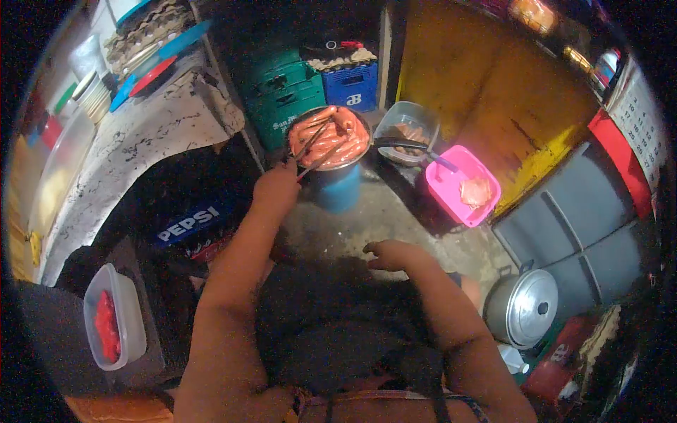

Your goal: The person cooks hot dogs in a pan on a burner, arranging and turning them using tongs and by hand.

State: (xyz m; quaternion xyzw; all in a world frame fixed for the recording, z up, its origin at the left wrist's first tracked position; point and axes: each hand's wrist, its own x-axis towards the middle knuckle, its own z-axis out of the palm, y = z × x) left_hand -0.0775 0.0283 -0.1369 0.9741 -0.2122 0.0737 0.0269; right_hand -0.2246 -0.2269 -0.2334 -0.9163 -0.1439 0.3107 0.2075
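Observation:
A frying pan [291, 146] full of red hotdogs [345, 149] sits on top of a blue round base [337, 190], its black handle [402, 143] pointing right. My left hand [278, 185] is closed around metal tongs [310, 151], whose tips reach in among the hotdogs. Whether the tongs pinch one, I cannot tell. Lower down, over the floor in front of my body, my right hand [386, 255] hangs with loosely bent fingers apart and holds nothing.
Right of the pan stand a clear plastic tub [407, 113] with brownish pieces and a pink basin [458, 204]. A lidded pot [522, 308] is at my right. At far left, a plastic container [130, 317] holds something red. Green [289, 106] and blue crates [350, 86] stand behind.

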